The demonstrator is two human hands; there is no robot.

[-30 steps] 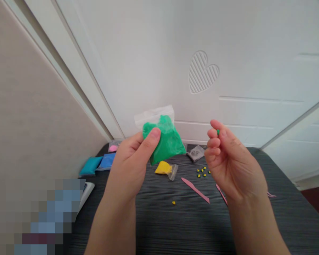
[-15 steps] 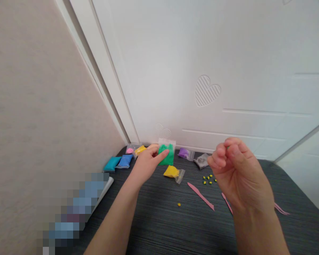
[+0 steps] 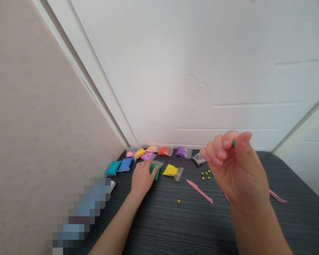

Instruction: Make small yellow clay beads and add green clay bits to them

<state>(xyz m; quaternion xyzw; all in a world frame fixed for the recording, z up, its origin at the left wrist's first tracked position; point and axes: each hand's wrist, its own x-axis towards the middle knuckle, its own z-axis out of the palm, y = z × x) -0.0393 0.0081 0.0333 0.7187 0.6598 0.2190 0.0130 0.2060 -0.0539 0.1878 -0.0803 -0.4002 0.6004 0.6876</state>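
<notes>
My left hand (image 3: 143,178) reaches far out and lies on the dark striped table (image 3: 159,226), fingers closed over a bag of green clay (image 3: 155,169) that rests flat there. My right hand (image 3: 234,166) is raised near me, pinching a tiny green clay bit (image 3: 233,143) between thumb and forefinger, the other fingers curled. A yellow clay bag (image 3: 171,171) lies just right of the green one.
A row of small clay bags in teal (image 3: 113,168), blue (image 3: 126,164), pink, orange, purple (image 3: 183,152) and grey runs along the white door. Several little yellow-green pieces (image 3: 205,174), a yellow bead (image 3: 179,201) and pink modelling tools (image 3: 199,191) lie mid-table. A beige wall closes the left.
My left hand carried the green clay bag from in front of me away and down onto the table by the other bags. My right hand stayed raised, pinching the green bit.
</notes>
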